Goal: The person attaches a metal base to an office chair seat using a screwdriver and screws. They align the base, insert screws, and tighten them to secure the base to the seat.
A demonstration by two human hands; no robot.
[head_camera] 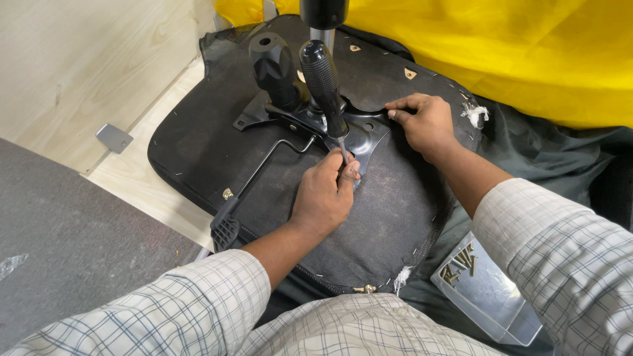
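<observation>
1. Left hand (324,194): fingers closed around the lower metal shaft of a screwdriver with a black ribbed plastic handle (323,82); the tool stands nearly upright, handle tilted slightly away, its tip hidden behind the fingers at the edge of the plate.
2. Right hand (422,122): fingers curled and pressed down on the far right edge of the black stamped-metal mounting plate (361,135); it grips nothing that can be lifted free.
3. Mounting plate: lies flat on the black fabric-covered underside of a chair seat (395,211), near its middle; a thick black knob-ended lever (273,66) rises from it, and a thin bent metal rod with a black paddle end (227,231) runs out toward the seat's near left edge.
4. Chair seat: rests upside down on a pale wooden bench top (151,191), partly over dark green cloth (527,151).
5. Clear rectangular plastic tray (494,303): near the right forearm, on the dark cloth; holds a small cluster of brass-coloured screws (461,264) in its far corner.
6. Yellow sheet (527,46): behind the seat.
</observation>
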